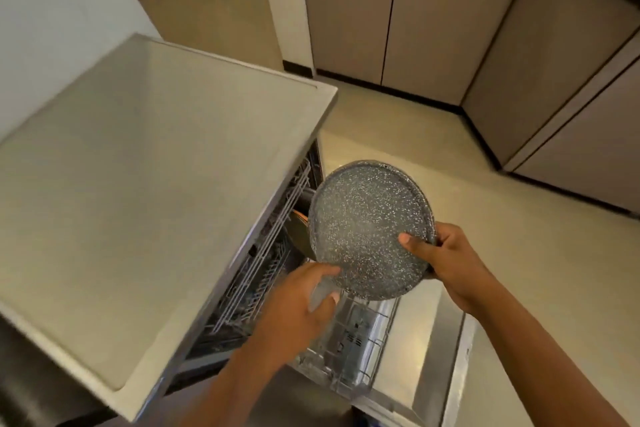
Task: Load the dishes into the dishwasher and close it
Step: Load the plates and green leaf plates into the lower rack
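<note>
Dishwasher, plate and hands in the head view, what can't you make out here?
- Dishwasher interior: mostly hidden under the counter.
- Dishes behind the plate: only a sliver shows.
- Right hand fingers: behind the plate; only the thumb shows.
- Left hand: motion-blurred, so plate contact is unclear.
- Door: cut off by the bottom edge.

Right hand [446, 253] pinches with curled fingers; left hand [294, 305] reaches forward, fingers extended.
</note>
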`<state>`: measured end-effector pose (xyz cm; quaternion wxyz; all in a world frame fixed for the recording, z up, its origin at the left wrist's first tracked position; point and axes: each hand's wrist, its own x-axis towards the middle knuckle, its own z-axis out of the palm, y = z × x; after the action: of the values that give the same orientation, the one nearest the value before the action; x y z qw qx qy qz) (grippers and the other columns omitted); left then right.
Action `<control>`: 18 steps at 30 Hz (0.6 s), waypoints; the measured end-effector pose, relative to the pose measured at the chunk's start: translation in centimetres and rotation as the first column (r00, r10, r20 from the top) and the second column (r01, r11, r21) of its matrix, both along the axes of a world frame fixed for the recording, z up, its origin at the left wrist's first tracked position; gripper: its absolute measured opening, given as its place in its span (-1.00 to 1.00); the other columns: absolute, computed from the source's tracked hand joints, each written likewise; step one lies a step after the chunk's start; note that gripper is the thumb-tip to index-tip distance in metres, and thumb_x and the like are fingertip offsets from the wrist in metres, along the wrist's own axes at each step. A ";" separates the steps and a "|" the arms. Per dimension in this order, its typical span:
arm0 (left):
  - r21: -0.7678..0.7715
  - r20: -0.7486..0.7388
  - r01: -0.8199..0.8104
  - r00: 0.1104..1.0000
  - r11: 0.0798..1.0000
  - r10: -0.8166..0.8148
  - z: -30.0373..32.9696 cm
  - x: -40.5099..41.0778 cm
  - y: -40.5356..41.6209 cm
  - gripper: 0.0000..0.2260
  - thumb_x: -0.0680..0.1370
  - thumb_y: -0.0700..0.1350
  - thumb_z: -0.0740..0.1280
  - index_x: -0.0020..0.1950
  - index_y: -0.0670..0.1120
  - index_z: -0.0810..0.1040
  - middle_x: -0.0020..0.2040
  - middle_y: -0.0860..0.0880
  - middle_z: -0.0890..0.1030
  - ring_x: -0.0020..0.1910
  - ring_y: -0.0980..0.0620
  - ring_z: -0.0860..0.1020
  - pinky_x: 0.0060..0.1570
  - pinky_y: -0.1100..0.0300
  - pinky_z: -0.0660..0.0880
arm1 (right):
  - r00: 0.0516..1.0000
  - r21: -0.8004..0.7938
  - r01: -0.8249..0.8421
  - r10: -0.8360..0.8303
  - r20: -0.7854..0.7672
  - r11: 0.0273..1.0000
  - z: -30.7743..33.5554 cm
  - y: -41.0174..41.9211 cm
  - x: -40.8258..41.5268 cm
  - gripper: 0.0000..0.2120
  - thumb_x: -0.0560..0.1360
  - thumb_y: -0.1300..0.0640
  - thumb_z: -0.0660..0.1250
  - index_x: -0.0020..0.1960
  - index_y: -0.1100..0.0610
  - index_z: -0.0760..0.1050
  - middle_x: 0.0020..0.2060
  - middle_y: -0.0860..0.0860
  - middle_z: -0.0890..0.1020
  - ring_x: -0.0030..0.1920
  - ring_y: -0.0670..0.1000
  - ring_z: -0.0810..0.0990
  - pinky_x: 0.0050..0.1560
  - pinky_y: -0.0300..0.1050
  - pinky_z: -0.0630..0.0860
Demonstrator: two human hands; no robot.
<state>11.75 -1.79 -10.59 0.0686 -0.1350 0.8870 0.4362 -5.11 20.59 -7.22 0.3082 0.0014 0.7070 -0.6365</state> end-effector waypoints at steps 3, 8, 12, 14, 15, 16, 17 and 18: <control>0.046 0.140 -0.145 0.981 0.988 0.137 -6.9 -0.8 -0.6 -0.64 0.55 0.14 0.34 0.33 0.39 0.46 0.30 0.41 0.50 0.30 0.36 0.47 0.28 0.25 0.48 | 0.998 0.078 -0.062 0.062 -0.010 0.995 -6.5 -0.6 -1.1 -0.91 0.57 0.16 0.45 0.00 0.19 0.66 -0.12 0.22 0.72 -0.09 0.27 0.72 -0.09 0.18 0.70; -0.105 0.361 -0.275 0.885 0.956 0.294 -17.5 -0.9 -2.7 -0.46 0.60 0.15 0.37 0.57 0.13 0.35 0.53 0.04 0.43 0.45 -0.01 0.44 0.34 0.12 0.39 | 0.959 0.257 -0.223 0.259 -0.115 0.940 -16.8 -4.9 -0.6 -0.76 0.59 0.15 0.44 -0.24 0.00 0.59 -0.35 -0.05 0.63 -0.28 0.01 0.64 -0.23 -0.05 0.58; -0.127 0.422 -0.313 0.842 0.941 0.337 -24.3 -1.3 -4.8 -0.40 0.62 0.10 0.36 0.63 0.08 0.26 0.52 -0.04 0.45 0.43 -0.08 0.47 0.32 0.12 0.39 | 0.919 0.340 -0.199 0.295 -0.262 0.919 -23.8 -9.3 0.4 -0.77 0.61 0.16 0.39 -0.13 -0.15 0.57 -0.29 -0.09 0.63 -0.21 0.04 0.63 -0.17 -0.01 0.58; -0.129 0.463 -0.356 0.804 0.925 0.374 -27.2 -1.7 -5.7 -0.37 0.62 0.20 0.32 0.65 0.10 0.20 0.50 -0.06 0.47 0.41 -0.12 0.49 0.38 -0.03 0.43 | 0.898 0.359 -0.189 0.309 -0.313 0.914 -26.5 -11.4 0.7 -0.86 0.62 0.13 0.34 0.08 -0.06 0.63 -0.24 0.00 0.67 -0.22 0.09 0.64 -0.20 0.06 0.60; -0.123 0.484 -0.379 0.784 0.917 0.389 -28.6 -1.9 -6.0 -0.36 0.63 0.23 0.29 0.66 0.11 0.17 0.51 -0.07 0.46 0.42 -0.14 0.48 0.40 -0.09 0.42 | 0.880 0.378 -0.185 0.324 -0.348 0.907 -27.9 -12.4 0.8 -0.83 0.63 0.11 0.32 0.18 -0.04 0.61 -0.22 0.03 0.69 -0.22 0.12 0.64 -0.22 0.07 0.60; -0.106 0.500 -0.398 0.770 0.911 0.395 -30.0 -2.0 -6.2 -0.35 0.63 0.24 0.27 0.66 0.11 0.15 0.54 -0.07 0.42 0.45 -0.15 0.45 0.42 -0.12 0.40 | 0.859 0.395 -0.188 0.345 -0.378 0.899 -29.3 -13.3 0.9 -0.79 0.63 0.10 0.30 0.24 -0.03 0.59 -0.21 0.05 0.70 -0.23 0.14 0.65 -0.24 0.05 0.59; -0.089 0.513 -0.413 0.761 0.906 0.397 -31.2 -2.1 -6.3 -0.36 0.64 0.23 0.26 0.67 0.10 0.14 0.58 -0.08 0.37 0.49 -0.15 0.41 0.46 -0.12 0.37 | 0.839 0.417 -0.187 0.365 -0.403 0.889 -30.5 -14.1 0.9 -0.75 0.62 0.10 0.30 0.28 -0.04 0.57 -0.20 0.07 0.70 -0.22 0.16 0.65 -0.25 0.04 0.58; -0.077 0.524 -0.421 0.754 0.904 0.396 -32.3 -2.2 -6.4 -0.36 0.65 0.22 0.25 0.67 0.09 0.13 0.61 -0.08 0.33 0.53 -0.14 0.37 0.48 -0.12 0.34 | 0.817 0.431 -0.187 0.384 -0.430 0.882 -31.6 -14.9 0.9 -0.71 0.61 0.11 0.31 0.31 -0.05 0.55 -0.18 0.08 0.71 -0.21 0.17 0.66 -0.25 0.03 0.58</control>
<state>9.53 -8.21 -42.86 0.2159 -0.4380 0.7722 0.4065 -4.18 5.73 -38.80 0.2007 -0.2146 0.8610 -0.4151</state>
